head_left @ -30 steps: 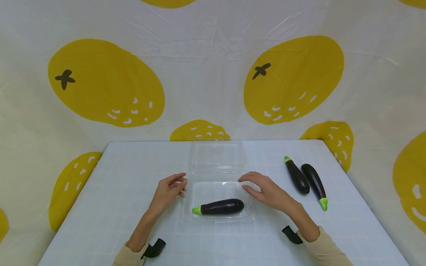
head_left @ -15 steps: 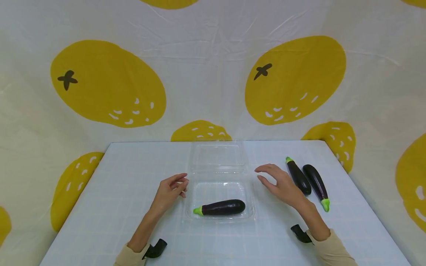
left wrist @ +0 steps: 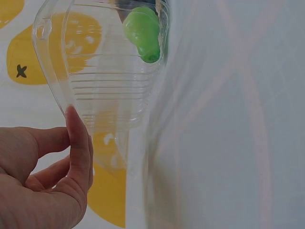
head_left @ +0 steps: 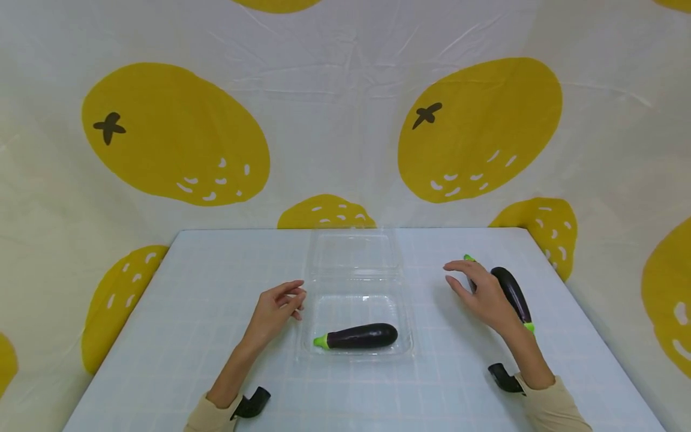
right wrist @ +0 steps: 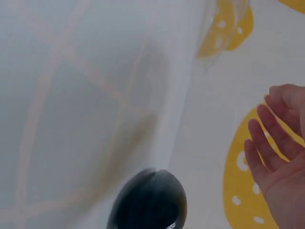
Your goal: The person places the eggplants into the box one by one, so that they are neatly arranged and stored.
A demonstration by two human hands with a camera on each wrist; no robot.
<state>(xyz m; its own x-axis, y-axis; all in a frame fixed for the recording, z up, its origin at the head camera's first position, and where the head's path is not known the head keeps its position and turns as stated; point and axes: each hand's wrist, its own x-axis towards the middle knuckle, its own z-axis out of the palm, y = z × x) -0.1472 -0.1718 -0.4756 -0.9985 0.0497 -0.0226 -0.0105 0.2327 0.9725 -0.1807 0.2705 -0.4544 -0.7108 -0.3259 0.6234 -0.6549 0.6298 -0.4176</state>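
Observation:
A clear plastic clamshell box (head_left: 351, 306) stands opened on the table, its lid (head_left: 353, 249) folded back. One eggplant (head_left: 363, 336) lies crosswise in its base, green stem (left wrist: 143, 33) to the left. My left hand (head_left: 275, 312) is beside the box's left rim, fingers loosely bent; whether the fingertips touch the rim is unclear. Over on the right, my right hand (head_left: 482, 297) hovers above two more eggplants, fingers spread and holding nothing. It hides most of the nearer eggplant (head_left: 469, 258); the other eggplant (head_left: 513, 291) shows past the knuckles. In the right wrist view a dark rounded eggplant end (right wrist: 150, 200) appears.
A pale checked cloth covers the table (head_left: 216, 270). Behind it hangs a white backdrop (head_left: 335, 120) printed with large yellow fruit shapes. Each wrist carries a black camera mount, such as the left mount (head_left: 252, 403).
My right hand has moved right, from beside the box's right edge to over the two eggplants. The left hand and the box hold their places.

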